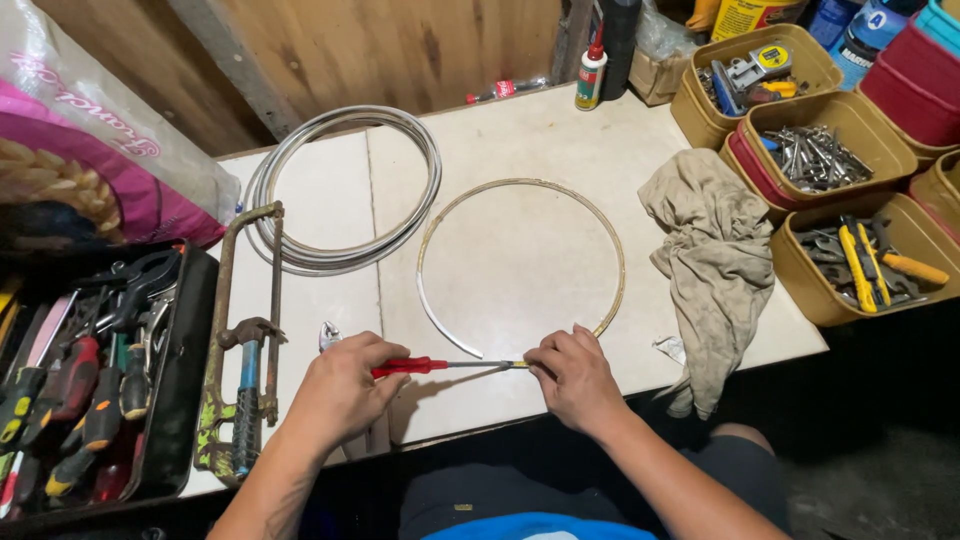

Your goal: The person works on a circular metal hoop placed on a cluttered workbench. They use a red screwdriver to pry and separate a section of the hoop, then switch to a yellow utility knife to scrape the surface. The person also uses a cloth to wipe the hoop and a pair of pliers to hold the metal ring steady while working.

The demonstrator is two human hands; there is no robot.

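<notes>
My left hand grips the red handle of a screwdriver that lies flat, its shaft pointing right. My right hand pinches the near end of a thin metal ring where the screwdriver tip meets it. The ring is an open hoop lying flat on the white tabletop, brass-coloured on its right side and silvery on its near left end. Both hands sit at the table's front edge.
A coil of silver tubing lies left of the ring. A rusty hacksaw and an open toolbox are at left, a crumpled rag at right, tan bins of tools beyond it, a bottle at the back.
</notes>
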